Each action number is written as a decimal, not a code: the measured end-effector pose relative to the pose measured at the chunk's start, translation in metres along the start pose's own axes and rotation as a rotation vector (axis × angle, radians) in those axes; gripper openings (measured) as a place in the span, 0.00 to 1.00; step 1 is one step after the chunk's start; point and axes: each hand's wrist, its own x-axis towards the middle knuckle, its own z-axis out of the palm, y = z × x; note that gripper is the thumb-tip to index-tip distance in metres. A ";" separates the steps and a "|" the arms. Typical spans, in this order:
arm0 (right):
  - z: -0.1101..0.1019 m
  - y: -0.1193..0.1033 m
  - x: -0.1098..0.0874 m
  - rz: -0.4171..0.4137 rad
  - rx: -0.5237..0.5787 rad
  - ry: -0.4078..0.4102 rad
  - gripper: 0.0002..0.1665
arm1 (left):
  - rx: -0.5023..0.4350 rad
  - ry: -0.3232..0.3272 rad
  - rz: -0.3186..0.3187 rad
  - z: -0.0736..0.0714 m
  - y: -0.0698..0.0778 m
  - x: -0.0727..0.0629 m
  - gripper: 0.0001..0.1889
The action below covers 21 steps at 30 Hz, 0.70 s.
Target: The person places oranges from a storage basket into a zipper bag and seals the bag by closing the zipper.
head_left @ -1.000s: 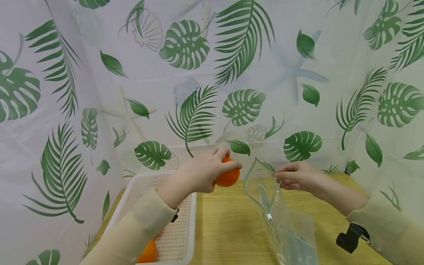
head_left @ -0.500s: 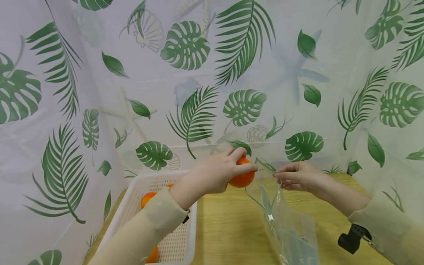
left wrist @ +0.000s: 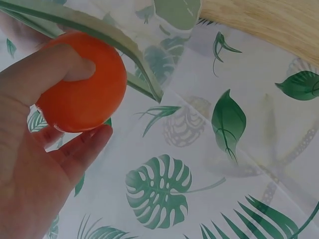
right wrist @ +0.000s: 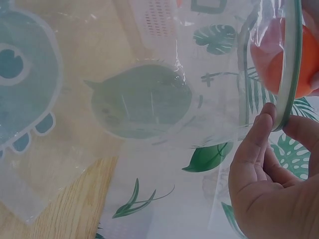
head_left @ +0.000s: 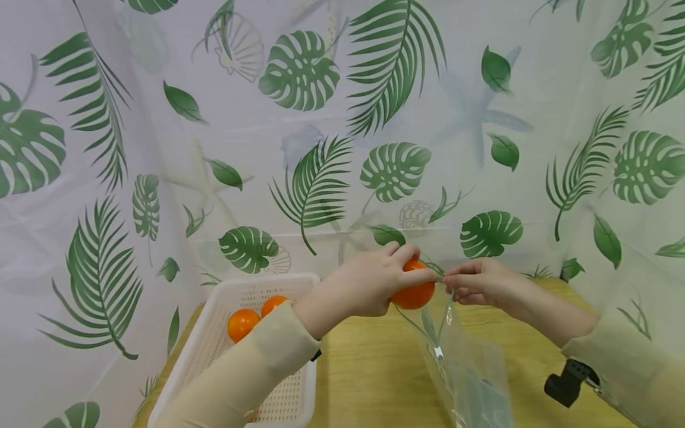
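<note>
My left hand [head_left: 369, 280] grips an orange [head_left: 413, 291], thumb and fingers spread round it. In the left wrist view the orange [left wrist: 87, 84] overlaps the green-edged mouth of a clear zip bag [left wrist: 142, 74]. My right hand [head_left: 484, 284] pinches the corner of that bag [head_left: 455, 356] between thumb and fingertips, and the bag hangs down to the table. Through its clear side in the right wrist view, the orange [right wrist: 271, 59] shows right at the mouth, which stands spread. Pale green cartoon prints [right wrist: 144, 102] mark the bag.
A white perforated basket [head_left: 307, 380] stands at the left on the wooden table [head_left: 369, 368], with a few oranges [head_left: 243, 324] in it, partly behind my left sleeve. A leaf-patterned curtain [head_left: 321, 119] hangs behind and at both sides.
My left hand has carried the orange rightward to the bag's mouth, uncovering oranges at the back of the basket. The right hand has stayed nearly still on the bag's corner.
</note>
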 end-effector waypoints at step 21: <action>0.000 0.002 -0.002 -0.018 0.020 -0.008 0.19 | 0.067 -0.029 0.083 0.015 0.010 0.008 0.42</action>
